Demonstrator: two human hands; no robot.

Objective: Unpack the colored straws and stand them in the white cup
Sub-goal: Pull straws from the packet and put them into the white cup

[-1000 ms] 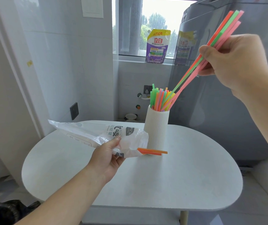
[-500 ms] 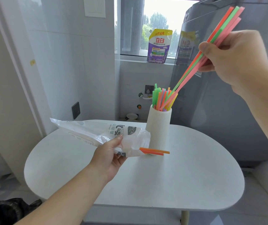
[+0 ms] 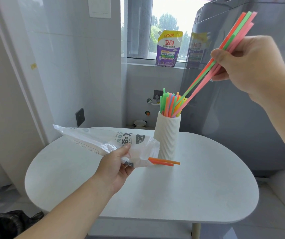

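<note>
**Straws half in the cup, two left in the bag**

The right hand (image 3: 252, 66), high at the right, pinches a small bunch (image 3: 205, 75) of orange, green and pink straws between thumb and fingers. The bunch slants down leftward, its lower tips just inside the mouth of the cup (image 3: 167, 135), where many straws (image 3: 170, 105) already stand. The cup sits at the far middle of the table (image 3: 207, 195).

The left hand (image 3: 116, 168), nearer and to the left, is closed on the crumpled bag (image 3: 103, 140); two orange straws (image 3: 164, 162) poke out of its open end, in front of the cup's base.

The straws look very light, thin and springy, likely to bend or splay if squeezed hard. A gentle pinch near mid-length seems best, letting them slide down. The tall, narrow cup could tip if pushed sideways.
</note>
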